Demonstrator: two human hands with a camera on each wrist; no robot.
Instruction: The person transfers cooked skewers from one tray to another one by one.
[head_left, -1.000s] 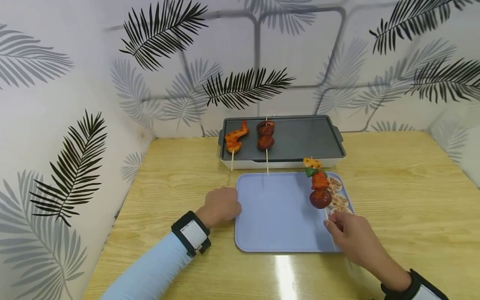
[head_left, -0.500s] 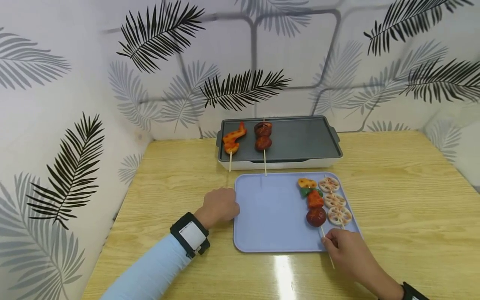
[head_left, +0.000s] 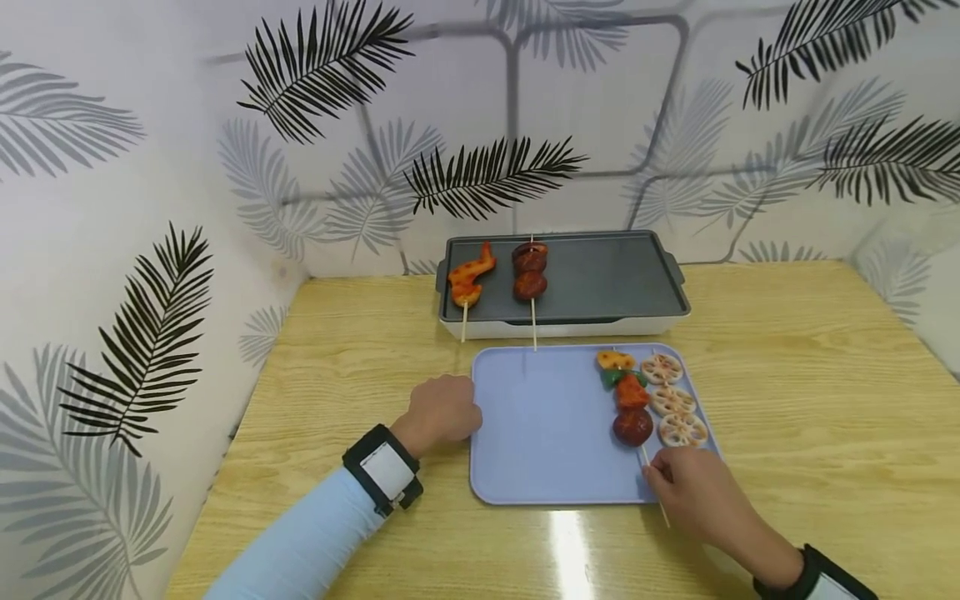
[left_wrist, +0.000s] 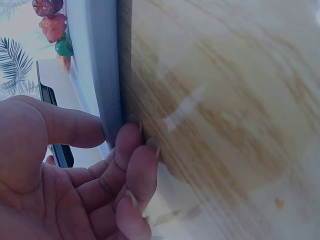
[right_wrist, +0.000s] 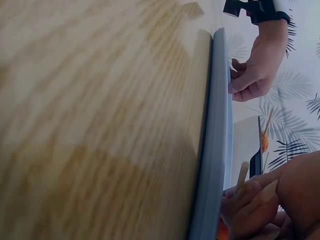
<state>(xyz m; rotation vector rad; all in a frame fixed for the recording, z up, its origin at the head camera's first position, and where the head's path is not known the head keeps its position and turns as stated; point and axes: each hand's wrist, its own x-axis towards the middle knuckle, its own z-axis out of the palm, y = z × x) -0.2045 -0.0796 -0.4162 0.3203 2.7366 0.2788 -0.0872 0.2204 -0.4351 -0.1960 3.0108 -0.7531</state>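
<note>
My left hand [head_left: 440, 412] grips the left rim of the pale blue tray [head_left: 547, 425]. In the left wrist view its thumb lies on one side of the tray's edge [left_wrist: 95, 60], with curled fingers on the other. At the tray's right side, my right hand [head_left: 697, 492] pinches the wooden stick of a mixed skewer [head_left: 632, 393], which bears a yellow piece, a green one, an orange-red chunk and a round brown-red one. This skewer lies over the tray beside a lotus root skewer [head_left: 672, 402]. The right wrist view shows the stick's end [right_wrist: 242, 175] poking out of the right hand.
Behind the tray stands a dark grey grill plate [head_left: 600, 275] on a white base. On its left part lie a chicken wing skewer [head_left: 471, 275] and a brown skewer [head_left: 530, 273], their sticks jutting over the front edge. A patterned wall [head_left: 510, 100] backs the wooden table [head_left: 810, 350].
The right hand has lowered the mixed skewer from above the tray, bringing it down left of the lotus root skewer, which now shows fully. The left hand stays at the rim.
</note>
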